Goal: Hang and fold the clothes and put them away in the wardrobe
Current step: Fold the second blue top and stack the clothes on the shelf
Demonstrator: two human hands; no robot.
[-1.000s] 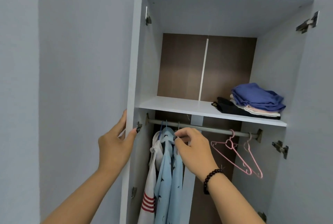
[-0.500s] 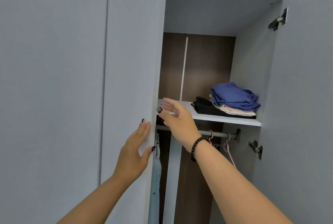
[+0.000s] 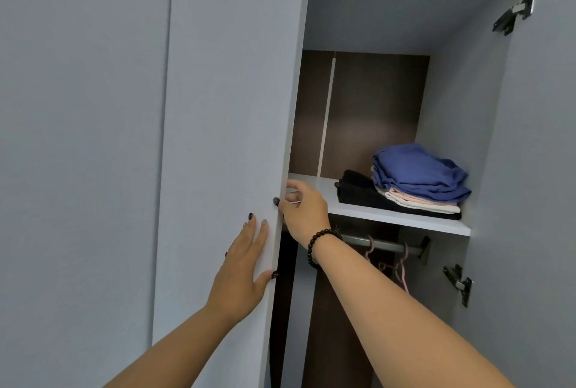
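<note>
Two hands on the left wardrobe door (image 3: 224,138), near its free edge. Left hand (image 3: 241,272) flat against the door's outer face, fingers (image 3: 249,231) straight and together, thumb hooked round the edge at 3 o'clock of the palm; nothing held. Right hand (image 3: 304,210) just at 1 o'clock of the left, fingers curled round the same edge from the inner side, thumb tip showing on the outer face. Black bead bracelet (image 3: 318,247) on the right wrist.

Wardrobe interior open at 3 o'clock of the door. Shelf (image 3: 405,219) carrying folded clothes (image 3: 417,175) toward its right end: blue piece on top, pale pink and white layers under it, black piece (image 3: 355,191) at the bottom and spreading toward 9 o'clock. Hanging rail (image 3: 386,244) directly below the shelf, two pink hangers (image 3: 396,266) hooked on it near the right bracket. Hung garments hidden behind the door. Right door (image 3: 545,169) swung open, hinges visible at top and mid-height.
</note>
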